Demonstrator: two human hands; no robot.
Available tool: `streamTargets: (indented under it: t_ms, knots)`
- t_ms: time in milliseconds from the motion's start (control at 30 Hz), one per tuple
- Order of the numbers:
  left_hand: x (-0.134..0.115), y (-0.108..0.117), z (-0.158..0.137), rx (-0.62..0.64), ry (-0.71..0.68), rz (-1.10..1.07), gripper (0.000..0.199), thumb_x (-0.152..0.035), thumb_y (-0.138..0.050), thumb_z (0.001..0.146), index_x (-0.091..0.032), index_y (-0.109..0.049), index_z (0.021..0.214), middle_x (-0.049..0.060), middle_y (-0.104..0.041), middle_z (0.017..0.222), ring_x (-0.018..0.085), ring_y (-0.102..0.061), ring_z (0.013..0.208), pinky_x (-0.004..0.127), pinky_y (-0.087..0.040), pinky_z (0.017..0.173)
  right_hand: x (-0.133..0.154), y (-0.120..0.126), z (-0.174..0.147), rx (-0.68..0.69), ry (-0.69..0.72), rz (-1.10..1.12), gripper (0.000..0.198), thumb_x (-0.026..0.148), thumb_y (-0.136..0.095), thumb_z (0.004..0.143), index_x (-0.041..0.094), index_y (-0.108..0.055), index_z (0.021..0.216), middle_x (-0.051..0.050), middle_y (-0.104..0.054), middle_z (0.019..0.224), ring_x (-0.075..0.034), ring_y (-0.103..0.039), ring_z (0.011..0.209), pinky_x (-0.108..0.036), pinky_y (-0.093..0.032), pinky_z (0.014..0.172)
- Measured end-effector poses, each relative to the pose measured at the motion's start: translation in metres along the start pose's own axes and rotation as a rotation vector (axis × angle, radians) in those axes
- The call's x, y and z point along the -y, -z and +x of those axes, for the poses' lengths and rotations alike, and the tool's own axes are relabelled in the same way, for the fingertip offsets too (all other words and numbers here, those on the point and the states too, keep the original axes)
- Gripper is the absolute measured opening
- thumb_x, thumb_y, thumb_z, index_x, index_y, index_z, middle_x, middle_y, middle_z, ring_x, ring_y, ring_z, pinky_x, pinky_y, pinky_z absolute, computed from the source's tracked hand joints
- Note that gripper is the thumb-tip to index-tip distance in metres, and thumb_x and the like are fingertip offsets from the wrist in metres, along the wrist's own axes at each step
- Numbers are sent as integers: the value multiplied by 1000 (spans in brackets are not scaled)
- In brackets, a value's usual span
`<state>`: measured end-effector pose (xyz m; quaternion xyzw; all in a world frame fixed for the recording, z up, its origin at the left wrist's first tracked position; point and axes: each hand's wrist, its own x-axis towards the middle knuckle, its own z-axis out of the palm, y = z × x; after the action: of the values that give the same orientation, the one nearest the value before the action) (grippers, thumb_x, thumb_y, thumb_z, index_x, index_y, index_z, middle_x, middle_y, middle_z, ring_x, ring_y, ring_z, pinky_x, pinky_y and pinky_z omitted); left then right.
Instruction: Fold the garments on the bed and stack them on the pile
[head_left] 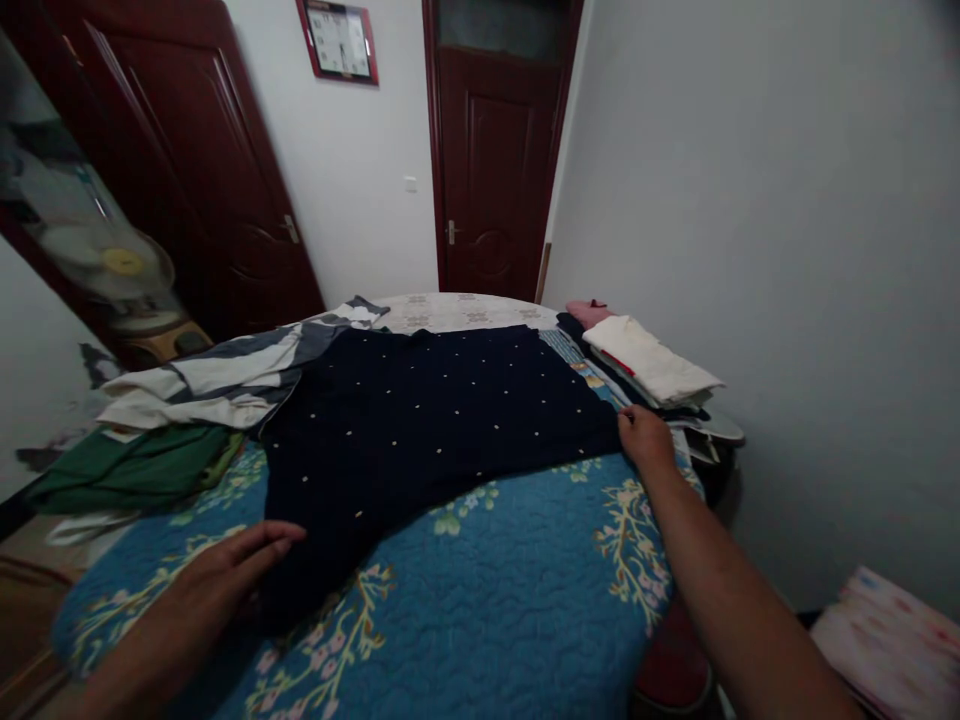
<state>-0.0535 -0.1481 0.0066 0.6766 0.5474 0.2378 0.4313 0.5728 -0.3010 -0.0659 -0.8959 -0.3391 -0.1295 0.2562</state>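
Observation:
A navy garment with small white dots [435, 410] lies spread over a blue flowered quilted cover [517, 590]. It looks like a shirt, though its exact kind is hard to tell. My right hand [646, 438] pinches its right corner, fingers closed on the cloth. At the near left corner, my left hand [251, 565] has its thumb and fingers pressed together at the garment's edge. The cloth between the two hands lies mostly flat, with its near edge curving inward.
Grey-and-white striped cloth [217, 375] and a folded green garment [135, 465] lie at the left. A stack of folded clothes topped by a white one [652, 360] sits at the right, near the wall. Two dark red doors [495, 170] stand beyond the table.

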Motion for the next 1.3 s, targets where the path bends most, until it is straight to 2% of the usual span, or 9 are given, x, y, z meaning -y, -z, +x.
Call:
streamTargets:
  t_ms: [133, 267, 367, 500, 700, 833, 1000, 1133, 1300]
  knots:
    - [-5, -11, -1, 9, -36, 99, 56, -64, -81, 73, -29, -80, 116, 7, -81, 108, 32, -75, 99, 34, -59, 74, 1, 1, -1, 31, 0, -108, 33, 28, -52, 98, 16, -79, 112, -16, -78, 107, -28, -71, 97, -35, -47, 84]
    - [-6, -24, -13, 66, -46, 76, 59, -56, -84, 74, -29, -76, 125, 4, -79, 94, 28, -74, 81, 32, -56, 64, 0, 2, -2, 55, -2, -149, 34, 28, -51, 99, 17, -80, 114, -16, -78, 107, -28, -71, 96, -35, -48, 83]
    - [-5, -26, -21, 158, 59, -189, 47, -49, -83, 74, -25, -76, 114, 2, -74, 81, 22, -69, 67, 28, -51, 55, -1, 2, -1, 41, 7, -175, 36, 29, -51, 99, 15, -80, 116, -17, -77, 108, -28, -71, 97, -36, -48, 84]
    - [2, -20, -17, -3, 191, -619, 51, -37, -90, 64, -24, -70, 108, 2, -75, 85, 20, -70, 67, 28, -56, 59, -2, 1, -3, 40, 27, -197, 37, 29, -50, 100, 15, -80, 117, -18, -76, 109, -29, -70, 98, -37, -48, 83]
    - [13, -14, -16, 280, 76, -168, 43, -54, -72, 89, -24, -70, 121, -3, -65, 62, 19, -63, 55, 27, -48, 54, 6, 13, -9, -93, 105, -255, 35, 27, -52, 97, 11, -79, 115, -21, -73, 106, -31, -68, 98, -40, -49, 84]
    - [3, -10, -25, 335, -66, 138, 43, -63, -63, 93, -25, -75, 110, -1, -67, 68, 19, -62, 59, 27, -43, 55, 44, 27, -26, -176, 444, -44, 28, 25, -54, 97, 12, -76, 109, -19, -73, 106, -32, -66, 105, -46, -51, 95]
    - [-21, -19, -38, 161, -283, 415, 38, -58, -62, 97, -26, -78, 110, 1, -71, 81, 20, -65, 72, 30, -47, 66, 130, 36, -80, 235, 940, 332, 21, 21, -55, 101, 20, -74, 110, -11, -72, 108, -24, -66, 103, -39, -54, 94]
    - [-31, -47, -40, 209, -484, 508, 40, -41, -74, 91, -29, -72, 129, 6, -73, 115, 25, -67, 104, 36, -51, 90, 193, 33, -112, 452, 1011, 359, 20, 23, -61, 101, 21, -74, 116, -9, -71, 113, -23, -64, 106, -37, -53, 92]
    - [-21, -72, -33, 230, -506, 553, 17, -30, -58, 101, -25, -74, 104, 7, -71, 102, 25, -63, 100, 37, -47, 86, 229, 13, -128, 478, 1067, 189, 14, 21, -59, 102, 20, -73, 102, -8, -68, 103, -22, -59, 96, -35, -46, 83]
